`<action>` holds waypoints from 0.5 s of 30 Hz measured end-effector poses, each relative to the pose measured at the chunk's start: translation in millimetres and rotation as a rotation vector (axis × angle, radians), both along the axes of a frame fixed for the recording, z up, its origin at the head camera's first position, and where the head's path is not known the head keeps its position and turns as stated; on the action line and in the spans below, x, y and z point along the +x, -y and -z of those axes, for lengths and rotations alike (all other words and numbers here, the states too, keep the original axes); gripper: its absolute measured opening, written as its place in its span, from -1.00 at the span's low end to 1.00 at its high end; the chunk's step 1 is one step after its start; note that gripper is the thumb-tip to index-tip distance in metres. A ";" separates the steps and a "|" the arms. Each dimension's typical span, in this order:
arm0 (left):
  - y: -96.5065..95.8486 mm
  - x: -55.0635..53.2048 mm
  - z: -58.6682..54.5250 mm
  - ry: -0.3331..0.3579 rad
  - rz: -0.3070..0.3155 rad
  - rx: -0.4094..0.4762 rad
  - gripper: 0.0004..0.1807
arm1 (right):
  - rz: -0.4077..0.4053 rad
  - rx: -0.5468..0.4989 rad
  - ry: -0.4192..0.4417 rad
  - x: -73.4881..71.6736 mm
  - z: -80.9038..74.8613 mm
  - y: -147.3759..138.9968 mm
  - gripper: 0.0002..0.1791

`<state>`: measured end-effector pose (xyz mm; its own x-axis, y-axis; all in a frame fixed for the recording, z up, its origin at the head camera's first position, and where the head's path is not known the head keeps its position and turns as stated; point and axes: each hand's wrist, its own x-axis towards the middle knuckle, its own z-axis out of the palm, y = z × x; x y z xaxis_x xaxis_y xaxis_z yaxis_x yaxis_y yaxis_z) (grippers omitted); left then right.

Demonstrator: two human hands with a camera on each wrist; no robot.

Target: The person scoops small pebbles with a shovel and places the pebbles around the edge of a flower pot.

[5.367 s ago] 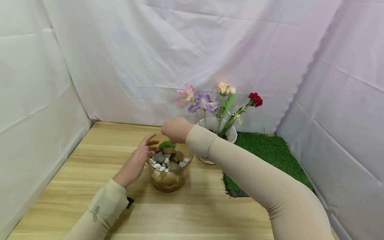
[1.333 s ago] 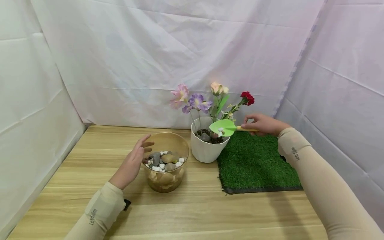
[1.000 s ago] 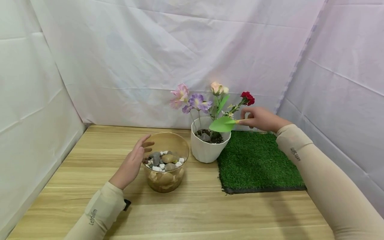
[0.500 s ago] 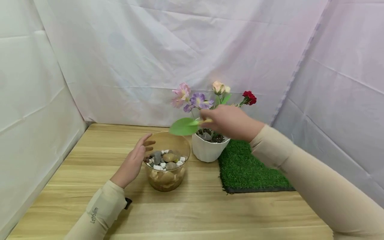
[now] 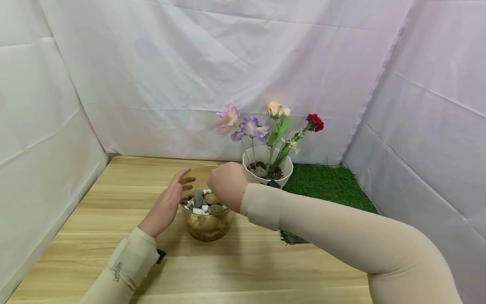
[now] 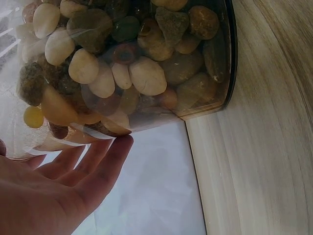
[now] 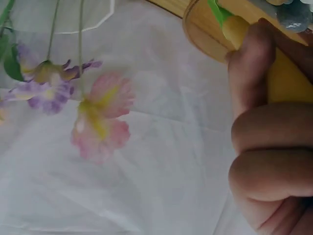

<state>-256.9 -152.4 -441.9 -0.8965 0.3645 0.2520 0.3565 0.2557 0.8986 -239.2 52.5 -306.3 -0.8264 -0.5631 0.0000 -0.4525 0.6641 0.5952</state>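
Observation:
My left hand (image 5: 165, 207) lies along the left side of an amber transparent bowl (image 5: 208, 230) of pebbles (image 5: 197, 200). In the left wrist view its fingers (image 6: 105, 169) are nearly straight against the wall. My right hand (image 5: 228, 181) is over the bowl's right side. The right wrist view shows it gripping the yellow handle (image 7: 288, 83) of a small trowel, whose green blade (image 7: 218, 11) is mostly out of sight. In the head view the hand hides the trowel. Behind stands a white flowerpot (image 5: 262, 152) with dark soil, a grey stone (image 5: 259, 171) and artificial flowers (image 5: 252, 126).
A green artificial turf mat (image 5: 322, 181) lies right of the pot, partly under my right sleeve (image 5: 322, 223). The wooden table (image 5: 228, 274) extends in front. White cloth (image 5: 171, 76) hangs behind and at both sides.
The trowel carried white pebbles to the flowerpot and was tipped there. My right hand has since swung left, back over the bowl, still holding it. My left hand has stayed by the bowl.

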 end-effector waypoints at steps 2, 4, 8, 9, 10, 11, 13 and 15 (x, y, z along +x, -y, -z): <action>-0.2 -0.4 0.8 -0.001 0.001 -0.001 -0.41 | 0.070 0.053 0.073 -3.8 3.5 9.0 -0.45; -0.5 -0.6 1.3 -0.003 0.001 0.000 -0.41 | 0.097 0.082 0.155 -11.2 4.6 14.0 -0.51; -1.3 -0.6 1.2 -0.012 0.000 0.002 -0.41 | 0.053 0.090 0.297 -35.8 -0.6 11.9 -0.62; -1.5 -0.6 1.0 -0.012 0.000 0.001 -0.41 | 0.049 0.088 0.330 -42.8 -2.8 9.7 -0.64; -1.7 -0.5 0.9 -0.012 -0.001 0.001 -0.41 | 0.048 0.086 0.365 -49.8 -4.9 7.0 -0.68; -1.8 -0.4 0.8 -0.010 -0.002 -0.001 -0.41 | 0.049 0.082 0.397 -55.9 -7.0 4.2 -0.71; -2.1 -0.3 0.5 -0.006 -0.006 -0.002 -0.41 | 0.065 0.070 0.464 -66.8 -9.9 -1.2 -0.76; -1.9 -0.6 0.9 -0.007 -0.007 -0.009 -0.40 | 0.067 0.062 0.528 -73.7 -12.6 -5.2 -0.83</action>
<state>-257.5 -150.5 -442.8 -0.8974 0.3603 0.2547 0.3606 0.2663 0.8939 -312.9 57.7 -293.8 -0.7394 -0.4946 -0.4568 -0.6584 0.6728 0.3373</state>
